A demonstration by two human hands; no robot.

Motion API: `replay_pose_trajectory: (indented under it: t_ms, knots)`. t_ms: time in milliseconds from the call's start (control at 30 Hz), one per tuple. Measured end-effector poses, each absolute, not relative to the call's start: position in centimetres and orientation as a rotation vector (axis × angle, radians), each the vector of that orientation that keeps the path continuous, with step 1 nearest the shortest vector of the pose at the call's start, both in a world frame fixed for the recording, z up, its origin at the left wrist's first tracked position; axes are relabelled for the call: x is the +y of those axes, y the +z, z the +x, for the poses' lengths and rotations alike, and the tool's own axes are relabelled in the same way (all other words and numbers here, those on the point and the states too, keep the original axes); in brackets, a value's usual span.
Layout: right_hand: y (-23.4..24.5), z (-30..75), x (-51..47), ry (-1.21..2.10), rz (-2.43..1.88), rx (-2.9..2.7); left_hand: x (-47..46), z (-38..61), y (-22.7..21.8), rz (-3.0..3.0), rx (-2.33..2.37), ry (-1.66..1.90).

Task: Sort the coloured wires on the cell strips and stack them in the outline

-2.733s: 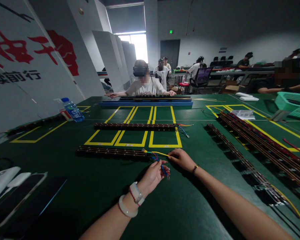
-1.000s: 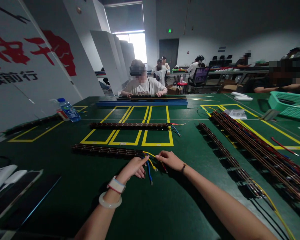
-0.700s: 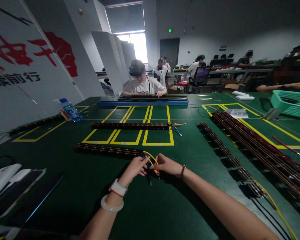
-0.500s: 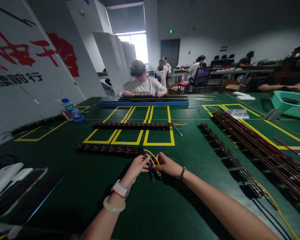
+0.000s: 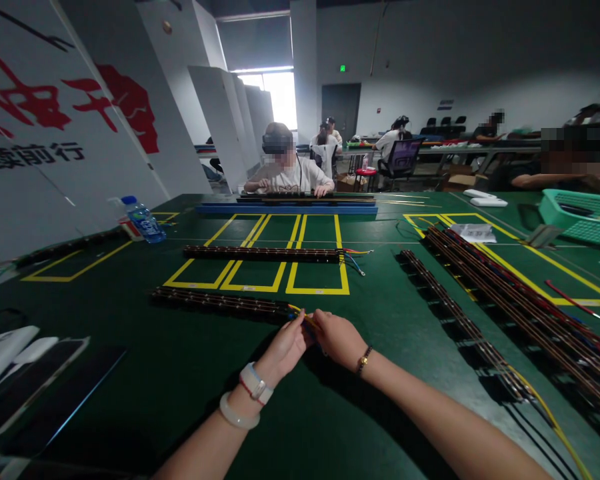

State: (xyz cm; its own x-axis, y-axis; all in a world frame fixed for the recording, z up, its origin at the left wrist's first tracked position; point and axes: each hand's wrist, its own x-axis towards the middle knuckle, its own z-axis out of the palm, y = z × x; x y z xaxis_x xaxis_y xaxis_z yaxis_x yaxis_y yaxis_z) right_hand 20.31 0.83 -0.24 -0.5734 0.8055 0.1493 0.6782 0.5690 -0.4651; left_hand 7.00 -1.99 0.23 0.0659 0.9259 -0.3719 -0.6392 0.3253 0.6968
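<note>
On the green table [image 5: 260, 413] a long dark bar assembly with copper-coloured strips [image 5: 220, 300] lies crosswise, its right end reaching my hands. Yellow and blue wires [image 5: 295, 309] come out of that end. My left hand [image 5: 286, 343] is closed on the wires, thumb and fingers pinched. Against it, my right hand [image 5: 337, 337] is also closed on the wires, fingers curled over them. Most of the wire length and the end lugs are hidden by the hands. Farther off lies a similar bar assembly [image 5: 260, 253] with loose wires [image 5: 357, 257] at its right end.
More bar assemblies [image 5: 455, 313] lie at the right. Yellow tape frames [image 5: 317, 291] mark the table. A water bottle [image 5: 144, 219] stands at the left, near a tablet-like dark panel [image 5: 65, 400]. A green basket [image 5: 580, 217] is far right. Across the table sits a person [image 5: 290, 167].
My hands have come together, the left moving right and both closing round the wires. The yellow and blue wire ends, visible before, are now mostly covered.
</note>
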Motion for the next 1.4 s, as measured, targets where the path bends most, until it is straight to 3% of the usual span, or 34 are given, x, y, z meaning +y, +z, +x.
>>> replay_pose_trajectory:
  t_ms: [300, 867, 1000, 1400]
  knots:
    - [-0.1, 19.5, -0.9, 0.004, -1.000, -2.733, -1.2, 7.0, -1.1, 0.383, 1.092, 1.188]
    - [4.5, 21.5, -2.9, 0.382, -1.381, -2.770, -1.9, 6.5, -1.0, 0.494, 0.913, 1.115]
    - [5.7, 23.5, -0.6, 0.221, -1.417, -2.682, -2.1, 6.5, -0.3, 0.482, 0.975, 1.132]
    - [-2.3, 24.2, 7.6, 0.029, -1.373, -2.384, -1.8, 5.9, -0.9, 0.484, 0.857, 1.080]
